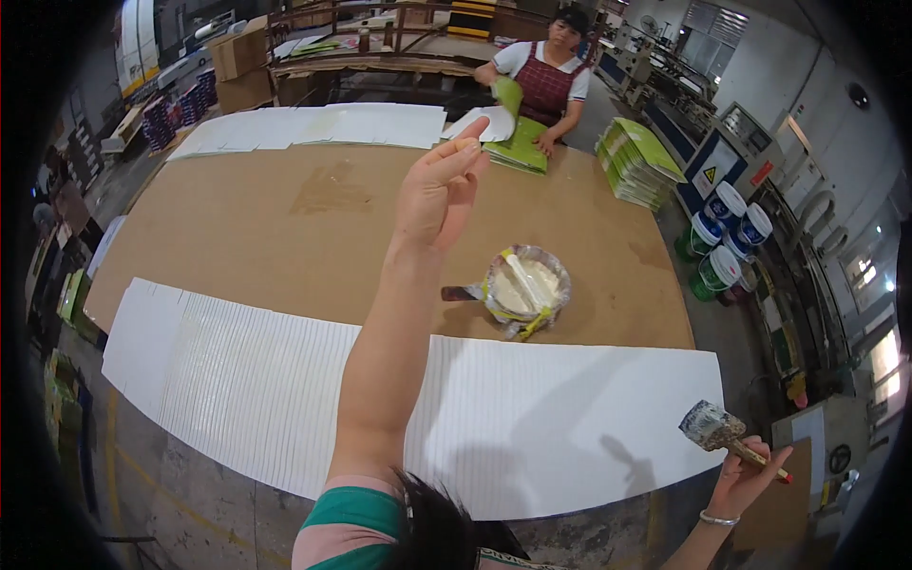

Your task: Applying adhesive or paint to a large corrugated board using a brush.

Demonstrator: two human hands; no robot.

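Observation:
My left arm reaches up across the middle of the table. At its end my left hand (pixel 439 195) is raised, its fingers drawn together and nothing visible in them. At the right, my right hand (pixel 744 480) grips a wide paintbrush (pixel 712 427) by its handle, bristles angled up and left. The bristles are caked with dark and pale residue, over the right end of a long row of overlapping white sheets (pixel 560 418). Beyond that row sits a round pot (pixel 567 285) of cream-coloured paste, with a pale bar across its top and a dark handle jutting left.
Brown board covers the large table (pixel 256 218). More white sheets (pixel 313 125) overlap along its far edge. A co-worker (pixel 551 81) in an apron handles green sheets (pixel 521 150) there. A green stack (pixel 638 161) stands at the far right corner. Several buckets (pixel 714 271) stand beyond the right edge.

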